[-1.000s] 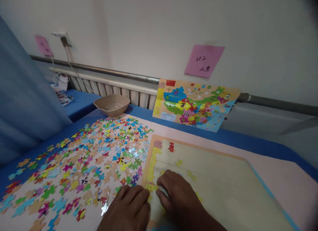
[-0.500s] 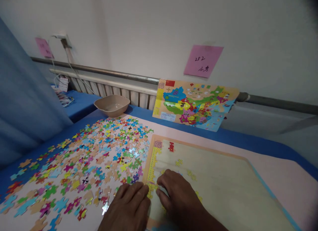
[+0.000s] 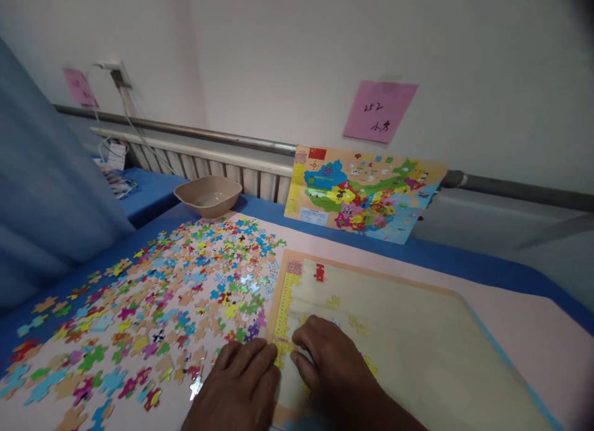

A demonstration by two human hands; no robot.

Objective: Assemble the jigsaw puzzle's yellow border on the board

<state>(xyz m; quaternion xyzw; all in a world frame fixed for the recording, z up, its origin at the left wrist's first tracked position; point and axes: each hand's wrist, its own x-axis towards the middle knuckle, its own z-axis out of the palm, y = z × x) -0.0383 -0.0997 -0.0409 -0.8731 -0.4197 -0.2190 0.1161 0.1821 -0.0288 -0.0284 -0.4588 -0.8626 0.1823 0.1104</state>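
Observation:
My left hand (image 3: 241, 381) lies flat with fingers stretched, across the left border of the puzzle board (image 3: 417, 332); its fingertips touch the lower end of a strip of joined yellow puzzle pieces (image 3: 282, 310). Just right of that strip, my right hand (image 3: 331, 363) is curled, thumb and forefinger closed at a yellow puzzle piece (image 3: 293, 347), mostly hidden by the fingers. A red puzzle piece (image 3: 320, 273) lies near the board's upper left corner. Loose yellow pieces lie on the board, including one above my right hand (image 3: 333, 302) and another to its right (image 3: 357, 325).
Many loose coloured puzzle pieces (image 3: 180, 295) spread over the left of the table. Behind them stands a beige bowl (image 3: 208, 197). A printed map picture (image 3: 362, 193) leans against the wall rail. A blue curtain (image 3: 51, 190) hangs at the left.
The camera view has shifted slightly. Both hands stay in nearly the same place, the right fingers still at the yellow strip.

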